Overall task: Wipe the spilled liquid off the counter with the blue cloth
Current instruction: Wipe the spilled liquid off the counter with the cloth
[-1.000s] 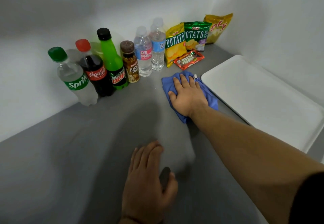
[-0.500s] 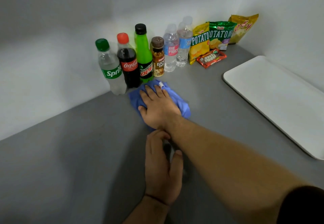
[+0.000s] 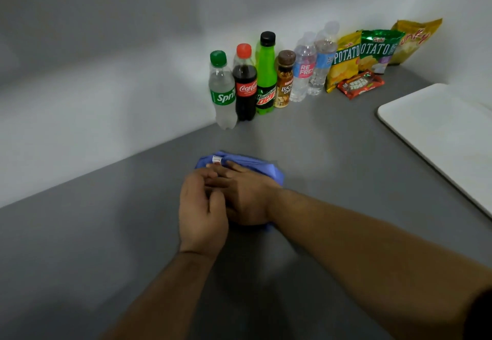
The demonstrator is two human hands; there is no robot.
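The right hand [image 3: 246, 196] lies flat, palm down on the blue cloth [image 3: 255, 165], well short of the Sprite bottle [image 3: 223, 92], the left hand [image 3: 201, 212] loosely curled beside it, gripping nothing visible.

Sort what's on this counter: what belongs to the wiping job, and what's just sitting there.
In the job: blue cloth, right hand, left hand, counter.

Just lying about: drink bottles, snack bags, white tray.

- A Sprite bottle [image 3: 222, 92] stands against the wall [image 3: 106, 73].
- Right of it: Coca-Cola bottle [image 3: 245, 87], Mountain Dew bottle [image 3: 266, 76], brown bottle [image 3: 285, 80], two water bottles [image 3: 311, 65].
- Farther right: three chip bags [image 3: 372, 49], a red packet [image 3: 360, 84].
- A white tray [image 3: 439, 132] lies well right of it.
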